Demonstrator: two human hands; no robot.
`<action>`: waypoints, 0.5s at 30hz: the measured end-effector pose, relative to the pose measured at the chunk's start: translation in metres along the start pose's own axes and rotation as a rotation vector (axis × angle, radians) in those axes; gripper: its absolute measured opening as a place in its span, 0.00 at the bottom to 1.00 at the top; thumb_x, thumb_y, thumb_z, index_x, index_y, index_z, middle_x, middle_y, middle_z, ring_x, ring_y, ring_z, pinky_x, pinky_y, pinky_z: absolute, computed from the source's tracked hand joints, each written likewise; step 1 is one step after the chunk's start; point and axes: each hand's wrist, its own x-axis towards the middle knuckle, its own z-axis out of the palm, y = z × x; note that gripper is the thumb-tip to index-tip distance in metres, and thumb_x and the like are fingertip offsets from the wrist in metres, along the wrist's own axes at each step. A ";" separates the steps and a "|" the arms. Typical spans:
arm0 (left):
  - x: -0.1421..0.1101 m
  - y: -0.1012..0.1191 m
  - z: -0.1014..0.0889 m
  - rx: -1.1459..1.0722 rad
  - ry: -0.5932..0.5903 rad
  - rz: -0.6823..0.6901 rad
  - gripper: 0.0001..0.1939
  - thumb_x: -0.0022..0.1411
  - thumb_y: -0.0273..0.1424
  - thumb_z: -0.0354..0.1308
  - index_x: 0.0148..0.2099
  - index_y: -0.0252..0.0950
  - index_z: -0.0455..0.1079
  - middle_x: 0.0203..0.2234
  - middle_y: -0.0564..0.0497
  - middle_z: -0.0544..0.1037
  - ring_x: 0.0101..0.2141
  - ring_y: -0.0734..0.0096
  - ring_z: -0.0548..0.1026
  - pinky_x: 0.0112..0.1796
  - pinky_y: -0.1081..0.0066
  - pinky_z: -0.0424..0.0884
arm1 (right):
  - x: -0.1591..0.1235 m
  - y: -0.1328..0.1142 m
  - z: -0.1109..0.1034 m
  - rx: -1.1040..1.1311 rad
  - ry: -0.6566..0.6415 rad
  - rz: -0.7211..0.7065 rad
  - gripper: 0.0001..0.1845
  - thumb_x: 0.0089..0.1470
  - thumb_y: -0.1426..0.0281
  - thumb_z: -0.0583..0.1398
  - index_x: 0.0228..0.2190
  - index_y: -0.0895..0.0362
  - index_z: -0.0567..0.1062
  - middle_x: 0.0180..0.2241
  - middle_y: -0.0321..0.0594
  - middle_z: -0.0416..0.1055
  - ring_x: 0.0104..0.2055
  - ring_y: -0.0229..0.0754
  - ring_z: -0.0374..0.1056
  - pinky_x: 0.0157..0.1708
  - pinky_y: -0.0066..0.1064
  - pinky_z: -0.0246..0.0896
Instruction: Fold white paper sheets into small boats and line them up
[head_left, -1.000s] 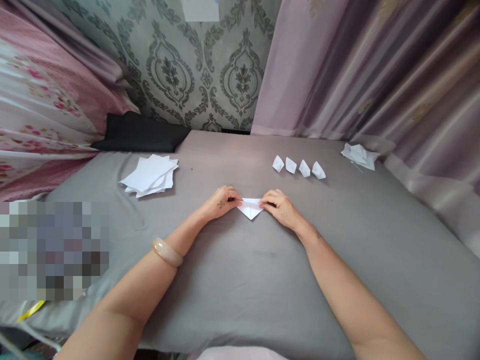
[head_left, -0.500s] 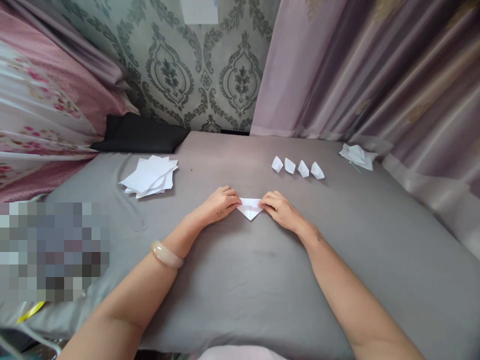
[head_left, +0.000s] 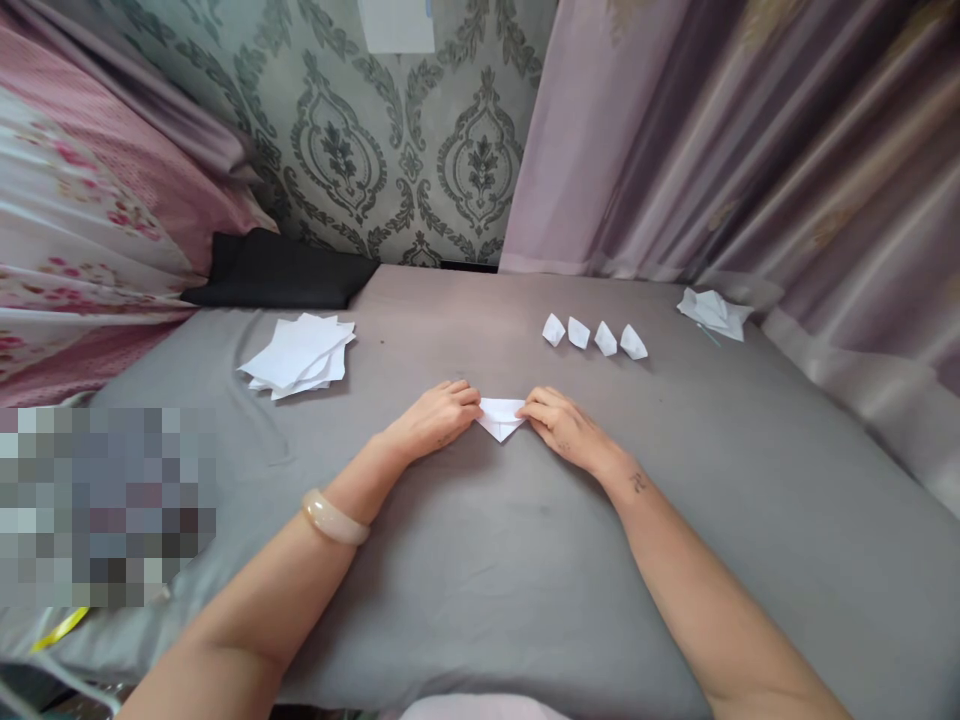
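Note:
A small folded piece of white paper lies on the grey cloth between my hands, its point toward me and its long straight edge at the far side. My left hand pinches its left corner between thumb and fingers. On the opposite side, my right hand grips the right corner. A strip along the paper's upper part looks folded over, with a crease line across the triangle. My fingertips hide both corners. A pale bangle circles my left forearm.
Beyond my right hand stand several small folded paper shapes in a row. A stack of white sheets lies at left, more paper at far right. A folded black cloth rests by the patterned wall.
Along the paper's far edge, a strip has come down toward me, covering part of the centre crease. Both hands keep hold of the corners and have shifted only slightly.

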 end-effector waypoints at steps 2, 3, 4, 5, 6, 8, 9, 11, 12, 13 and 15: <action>0.000 0.000 0.000 0.005 -0.005 -0.001 0.18 0.70 0.29 0.40 0.39 0.34 0.73 0.38 0.44 0.74 0.38 0.65 0.67 0.37 0.67 0.61 | 0.000 -0.001 0.000 -0.024 -0.003 -0.002 0.14 0.61 0.75 0.51 0.40 0.55 0.75 0.37 0.43 0.69 0.40 0.42 0.64 0.40 0.34 0.61; 0.000 0.000 0.000 0.009 -0.006 -0.001 0.18 0.70 0.29 0.40 0.40 0.34 0.73 0.38 0.44 0.74 0.38 0.65 0.67 0.37 0.67 0.61 | 0.000 -0.002 -0.001 -0.037 -0.004 -0.002 0.14 0.61 0.76 0.51 0.40 0.55 0.75 0.37 0.43 0.69 0.40 0.43 0.64 0.40 0.34 0.61; -0.001 0.000 -0.001 0.012 -0.007 0.000 0.18 0.70 0.29 0.40 0.40 0.34 0.73 0.38 0.44 0.73 0.38 0.65 0.67 0.37 0.67 0.61 | -0.001 -0.002 -0.001 -0.049 -0.006 -0.002 0.14 0.61 0.76 0.50 0.40 0.56 0.75 0.37 0.43 0.70 0.40 0.43 0.64 0.39 0.34 0.60; -0.001 0.001 0.000 0.016 -0.007 0.002 0.18 0.70 0.29 0.40 0.40 0.34 0.73 0.37 0.44 0.73 0.38 0.64 0.67 0.37 0.67 0.61 | -0.001 -0.003 -0.001 -0.060 -0.005 -0.002 0.14 0.61 0.76 0.50 0.40 0.56 0.75 0.37 0.43 0.70 0.40 0.43 0.64 0.39 0.34 0.60; -0.001 0.001 0.000 0.020 -0.008 0.004 0.18 0.70 0.29 0.40 0.40 0.34 0.73 0.37 0.44 0.73 0.38 0.65 0.67 0.37 0.67 0.61 | -0.001 -0.004 -0.001 -0.070 -0.003 -0.001 0.14 0.61 0.76 0.50 0.40 0.56 0.75 0.37 0.43 0.70 0.41 0.43 0.64 0.39 0.34 0.60; -0.001 0.002 0.000 0.028 -0.012 0.006 0.18 0.70 0.29 0.40 0.40 0.34 0.73 0.37 0.44 0.73 0.37 0.65 0.67 0.37 0.67 0.61 | -0.002 -0.005 -0.001 -0.090 -0.002 0.002 0.15 0.61 0.77 0.50 0.40 0.56 0.75 0.37 0.43 0.70 0.41 0.43 0.63 0.39 0.34 0.59; -0.002 0.002 0.000 0.032 -0.016 0.002 0.19 0.70 0.29 0.40 0.40 0.34 0.73 0.37 0.44 0.73 0.37 0.65 0.67 0.36 0.67 0.61 | -0.002 -0.005 -0.001 -0.104 -0.004 0.004 0.15 0.61 0.77 0.50 0.41 0.56 0.75 0.37 0.43 0.70 0.41 0.43 0.63 0.39 0.33 0.59; -0.003 0.003 -0.001 0.043 -0.027 -0.007 0.18 0.70 0.29 0.41 0.40 0.33 0.73 0.38 0.44 0.73 0.37 0.65 0.67 0.36 0.67 0.61 | -0.003 -0.007 -0.002 -0.138 -0.018 0.010 0.15 0.61 0.78 0.50 0.41 0.56 0.75 0.37 0.43 0.70 0.40 0.43 0.63 0.38 0.33 0.58; -0.003 0.004 -0.002 0.050 -0.038 -0.010 0.17 0.69 0.29 0.41 0.41 0.33 0.73 0.38 0.44 0.73 0.37 0.65 0.67 0.36 0.67 0.62 | -0.004 -0.008 -0.003 -0.156 -0.031 0.012 0.15 0.61 0.78 0.50 0.40 0.56 0.76 0.37 0.43 0.70 0.40 0.43 0.62 0.38 0.33 0.58; -0.004 0.006 -0.003 0.060 -0.054 -0.012 0.16 0.68 0.28 0.43 0.42 0.34 0.73 0.38 0.45 0.73 0.38 0.64 0.67 0.37 0.66 0.62 | -0.006 -0.009 -0.004 -0.171 -0.045 0.015 0.15 0.61 0.78 0.50 0.40 0.56 0.76 0.38 0.42 0.70 0.40 0.42 0.62 0.38 0.33 0.57; -0.004 0.011 -0.005 0.095 -0.095 -0.028 0.13 0.65 0.24 0.46 0.43 0.33 0.72 0.38 0.44 0.73 0.38 0.62 0.67 0.37 0.66 0.62 | -0.008 -0.016 -0.008 -0.204 -0.077 0.033 0.16 0.60 0.79 0.50 0.39 0.56 0.75 0.39 0.43 0.69 0.40 0.42 0.62 0.39 0.32 0.56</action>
